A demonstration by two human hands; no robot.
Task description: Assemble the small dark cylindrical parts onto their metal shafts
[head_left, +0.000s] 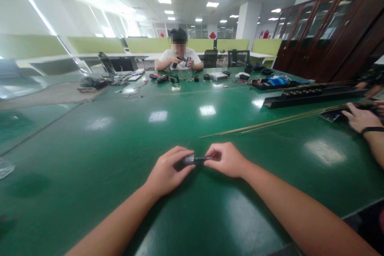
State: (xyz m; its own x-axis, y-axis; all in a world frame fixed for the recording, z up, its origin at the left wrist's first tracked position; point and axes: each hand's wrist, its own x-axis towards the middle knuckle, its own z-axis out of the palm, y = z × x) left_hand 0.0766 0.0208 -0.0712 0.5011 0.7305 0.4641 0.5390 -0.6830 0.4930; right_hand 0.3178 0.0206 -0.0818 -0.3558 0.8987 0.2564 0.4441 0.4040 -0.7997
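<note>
Just above the green tabletop, a small silver-grey cylinder with a thin dark shaft (189, 159) lies level between my two hands. My left hand (168, 170) is closed on the thick cylinder end, thumb below and fingers above. On the other side, my right hand (226, 160) pinches the tip of the dark shaft between thumb and fingertips. My fingers cover both ends, so I cannot make out what kind of part it is.
Long thin brass-coloured rods (258, 124) lie on the green table (120, 136) to the right, near a co-worker's hand (364, 119). Behind them is a long black channel (315, 98). Across the table, a person in white (194, 57) handles a dark device, with tools and parts in front.
</note>
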